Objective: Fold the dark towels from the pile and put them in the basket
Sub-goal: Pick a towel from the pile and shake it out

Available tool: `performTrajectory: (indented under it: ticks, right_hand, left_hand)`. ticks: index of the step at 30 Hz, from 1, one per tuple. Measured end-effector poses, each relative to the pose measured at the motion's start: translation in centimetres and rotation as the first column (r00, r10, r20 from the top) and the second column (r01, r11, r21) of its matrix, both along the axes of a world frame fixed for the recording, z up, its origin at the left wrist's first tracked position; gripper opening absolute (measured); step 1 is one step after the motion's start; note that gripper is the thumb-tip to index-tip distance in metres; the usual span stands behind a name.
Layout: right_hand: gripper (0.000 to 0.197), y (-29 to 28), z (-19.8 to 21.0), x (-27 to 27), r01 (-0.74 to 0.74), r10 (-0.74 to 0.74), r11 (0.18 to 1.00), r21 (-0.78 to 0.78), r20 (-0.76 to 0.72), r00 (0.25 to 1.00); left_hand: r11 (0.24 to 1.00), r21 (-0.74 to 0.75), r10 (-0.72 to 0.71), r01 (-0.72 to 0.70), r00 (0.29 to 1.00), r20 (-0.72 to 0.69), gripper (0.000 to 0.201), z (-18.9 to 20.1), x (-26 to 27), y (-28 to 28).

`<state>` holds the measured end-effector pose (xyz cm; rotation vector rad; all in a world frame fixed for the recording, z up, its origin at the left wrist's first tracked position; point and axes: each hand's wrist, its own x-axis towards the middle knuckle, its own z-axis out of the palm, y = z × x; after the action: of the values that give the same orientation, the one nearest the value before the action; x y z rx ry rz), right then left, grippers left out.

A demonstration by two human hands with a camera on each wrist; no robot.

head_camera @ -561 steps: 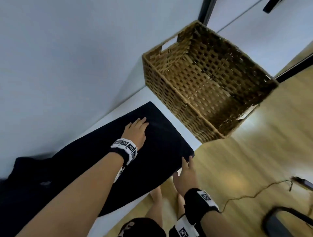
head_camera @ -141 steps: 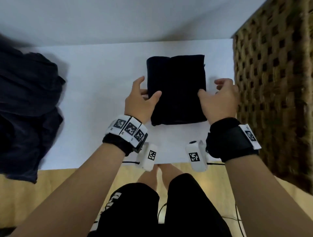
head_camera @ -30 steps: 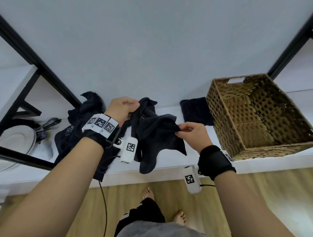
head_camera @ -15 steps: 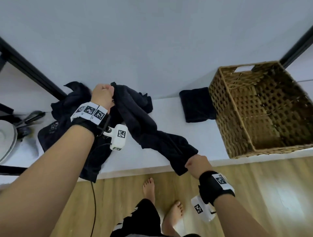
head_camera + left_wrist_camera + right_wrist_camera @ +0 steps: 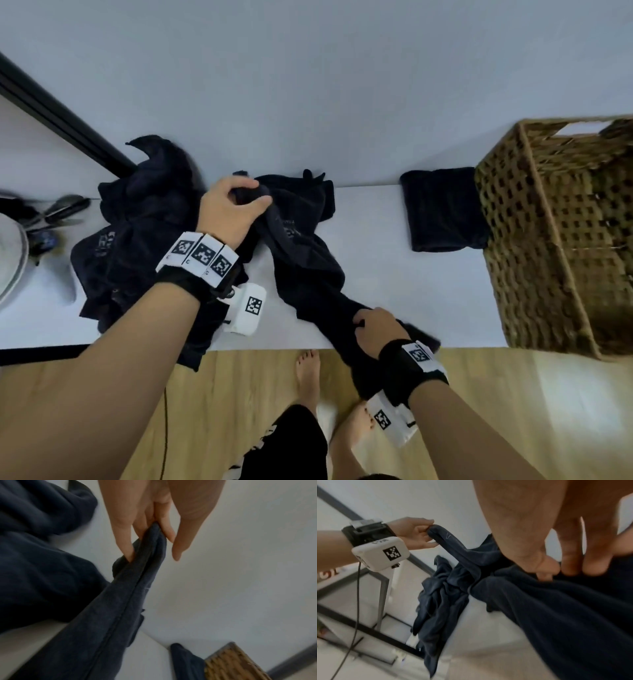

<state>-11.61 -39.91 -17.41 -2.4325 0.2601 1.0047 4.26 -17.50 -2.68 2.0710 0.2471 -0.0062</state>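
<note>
A dark towel (image 5: 308,270) stretches diagonally over the white table (image 5: 428,301), bunched and twisted. My left hand (image 5: 236,205) pinches its far end (image 5: 150,543) near the wall, next to the pile of dark towels (image 5: 137,240). My right hand (image 5: 373,325) grips its near end (image 5: 556,601) at the table's front edge, where the cloth hangs over. A folded dark towel (image 5: 442,209) lies on the table against the wicker basket (image 5: 561,240) at the right. No towel shows in the visible part of the basket.
A black frame post (image 5: 61,113) runs along the wall at the left. A white plate (image 5: 13,267) and metal utensils (image 5: 61,209) lie at the far left. Wooden floor (image 5: 513,394) and my bare feet (image 5: 308,373) are below the table edge.
Over the last second I drew the towel out of the pile: my right hand pulled its end down to the table's front edge, and my left hand lowered the other end toward the table.
</note>
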Motion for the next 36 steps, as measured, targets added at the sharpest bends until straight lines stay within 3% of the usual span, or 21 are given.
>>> performTrajectory:
  ticks: [2, 4, 5, 7, 10, 11, 13, 15, 19, 22, 24, 26, 31, 34, 36]
  right_hand:
    - [0.028, 0.1, 0.3, 1.3, 0.183, -0.184, 0.983, 0.015, 0.129, 0.974]
    - [0.028, -0.1, 0.6, 3.9, 0.402, -0.427, 0.903, 0.153, 0.212, 0.879]
    - [0.035, -0.1, 0.8, 5.4, 0.481, -0.527, 0.842, 0.245, 0.185, 0.829]
    - [0.054, 0.2, 1.1, 8.1, 0.605, -0.674, 0.655, 0.452, -0.013, 0.739]
    - [0.054, 1.3, 1.4, 10.7, 0.751, -0.698, 0.194, 0.631, -0.449, 0.557]
    - [0.044, 1.5, 1.6, 11.1, 0.769, -0.659, 0.105, 0.631, -0.534, 0.529]
    - [0.02, 2.1, 1.8, 11.3, 0.771, -0.569, 0.053, 0.634, -0.615, 0.545]
    - [0.01, 2.5, 1.6, 11.2, 0.759, -0.517, 0.052, 0.649, -0.633, 0.576]
    - [0.021, 2.6, 2.8, 11.1, 0.691, -0.578, -0.004, 0.723, -0.565, 0.588]
    - [0.036, 1.4, 4.6, 10.4, 0.624, -0.725, -0.001, 0.781, -0.431, 0.538]
    - [0.048, -0.2, 5.9, 9.2, 0.617, -0.817, 0.031, 0.786, -0.336, 0.469]
    - [0.039, -2.0, 7.2, 8.1, 0.57, -0.863, 0.065, 0.819, -0.24, 0.444]
    - [0.025, -4.8, 9.6, 9.4, 0.463, -0.895, 0.344, 0.817, 0.135, 0.426]
    - [0.039, -5.3, 9.3, 12.2, 0.474, -0.867, 0.48, 0.738, 0.318, 0.383]
    - [0.061, -5.6, 8.4, 13.5, 0.548, -0.821, 0.567, 0.616, 0.361, 0.443]
  left_hand:
    - [0.994, -0.015, -0.107, 0.107, 0.994, 0.03, 0.031, 0.8, 1.0, -2.2]
    - [0.97, -0.063, -0.23, 0.234, 0.971, 0.067, 0.035, 1.7, 1.4, -4.2]
    - [0.949, -0.121, -0.282, 0.291, 0.956, 0.086, 0.037, 2.1, 1.4, -4.9]
    - [0.892, -0.241, -0.365, 0.383, 0.924, 0.115, 0.042, 2.7, 1.2, -5.5]
    - [0.763, -0.457, -0.469, 0.458, 0.878, 0.098, 0.043, 3.1, 0.8, -4.7]
    - [0.713, -0.533, -0.495, 0.456, 0.865, 0.078, 0.042, 3.1, 0.7, -4.3]
    - [0.644, -0.632, -0.529, 0.431, 0.848, 0.038, 0.043, 2.8, 0.6, -3.7]
    - [0.645, -0.655, -0.521, 0.394, 0.854, 0.0, 0.048, 2.5, 0.6, -3.1]
    - [0.673, -0.636, -0.495, 0.378, 0.869, -0.007, 0.056, 2.1, 0.5, -2.1]
    - [0.803, -0.479, -0.406, 0.355, 0.914, -0.002, 0.052, 1.9, 0.3, -1.0]
    - [0.896, -0.371, -0.264, 0.245, 0.965, 0.0, 0.045, 1.7, 0.1, -0.1]
    - [0.931, -0.331, -0.145, 0.154, 0.988, 0.053, 0.041, 0.9, -0.1, 0.3]
    - [0.94, -0.323, -0.058, 0.107, 0.986, 0.159, 0.043, -1.4, 1.3, -0.3]
    - [0.962, -0.258, -0.064, 0.09, 0.992, 0.108, 0.047, -3.4, 4.5, -0.1]
    - [0.955, -0.258, -0.143, 0.143, 0.989, 0.02, 0.049, -4.9, 6.1, 0.2]
